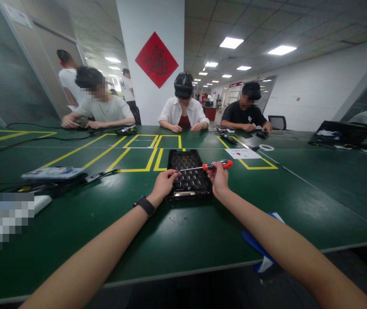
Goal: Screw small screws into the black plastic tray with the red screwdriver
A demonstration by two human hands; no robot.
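Note:
A black tray-like case with rows of small slots lies on the green table in front of me. Above it my right hand grips the red handle of a screwdriver, held level. My left hand, with a black watch at the wrist, pinches the tip of the screwdriver's metal shaft over the case's left part. I cannot make out any bit at the tip.
Yellow tape boxes mark the table. A flat device with cables lies at left, a white paper and tape roll at right, a blue-white item under my right arm. Three people sit across the table.

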